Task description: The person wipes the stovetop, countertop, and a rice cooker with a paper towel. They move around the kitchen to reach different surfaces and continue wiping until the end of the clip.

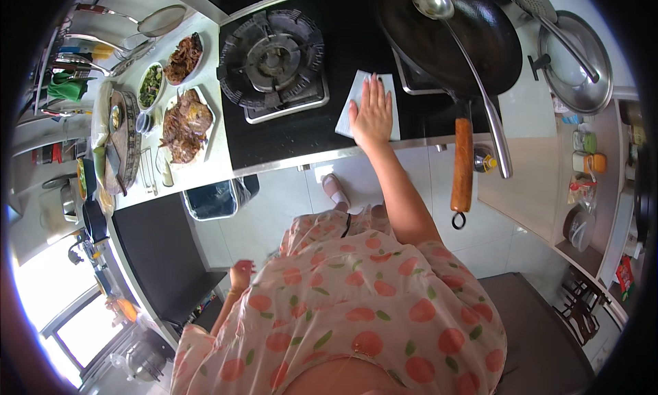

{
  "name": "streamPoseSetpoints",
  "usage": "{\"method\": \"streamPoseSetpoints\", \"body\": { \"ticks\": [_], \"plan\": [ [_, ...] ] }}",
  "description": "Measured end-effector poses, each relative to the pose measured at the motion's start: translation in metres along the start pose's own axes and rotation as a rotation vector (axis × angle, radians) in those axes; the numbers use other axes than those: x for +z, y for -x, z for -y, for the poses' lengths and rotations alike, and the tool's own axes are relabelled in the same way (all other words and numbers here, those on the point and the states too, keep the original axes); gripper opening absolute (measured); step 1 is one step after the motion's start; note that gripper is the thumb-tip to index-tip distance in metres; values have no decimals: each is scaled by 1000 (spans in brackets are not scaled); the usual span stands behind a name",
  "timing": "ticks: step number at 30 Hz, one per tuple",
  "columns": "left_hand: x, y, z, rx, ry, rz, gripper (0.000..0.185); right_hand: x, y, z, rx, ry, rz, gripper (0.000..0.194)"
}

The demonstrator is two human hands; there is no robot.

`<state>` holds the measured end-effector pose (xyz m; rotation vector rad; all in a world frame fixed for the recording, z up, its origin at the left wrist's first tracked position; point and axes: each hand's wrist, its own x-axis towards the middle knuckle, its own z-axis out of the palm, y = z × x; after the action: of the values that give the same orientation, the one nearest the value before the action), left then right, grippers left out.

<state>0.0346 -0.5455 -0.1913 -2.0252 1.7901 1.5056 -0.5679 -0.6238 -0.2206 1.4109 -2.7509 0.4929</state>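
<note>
My right hand (373, 118) lies flat on a pale paper towel or cloth (351, 118) on the black glass cooktop (303, 135), its fingers slightly spread and pointing away from me. Left of it is the gas burner (273, 60) with its black ring and no pan on it. To the right, a black wok (457, 50) with a wooden handle (462, 164) sits over the other burner, and a steel ladle (475, 81) rests across it. My left hand (242, 274) hangs low beside my dress, away from the counter, its fingers partly curled; nothing shows in it.
On the left counter (221, 171) stand plates of cooked meat (187, 125), a bowl of green vegetables (151, 86) and a round board (126, 138) bearing a knife. A lined bin (212, 199) is below. A steel lid (576, 61) lies at the right; the wok handle overhangs the front edge.
</note>
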Motion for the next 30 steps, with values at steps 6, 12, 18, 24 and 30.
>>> {"method": "streamPoseSetpoints", "body": {
  "ticks": [6,12,18,24,30],
  "plan": [
    [5,15,71,-104,160,-94,17,44,-180,18,-53,34,-127,56],
    [11,18,123,-133,184,-62,15,29,-157,15,-359,176,35,45],
    [19,22,159,-71,107,-155,14,43,-169,18,26,106,-103,64],
    [19,17,149,-221,187,-131,15,56,-265,30,-414,-63,-99,51],
    [21,8,137,-222,193,-124,15,46,-222,15,-107,49,-39,53]
  ]
}}
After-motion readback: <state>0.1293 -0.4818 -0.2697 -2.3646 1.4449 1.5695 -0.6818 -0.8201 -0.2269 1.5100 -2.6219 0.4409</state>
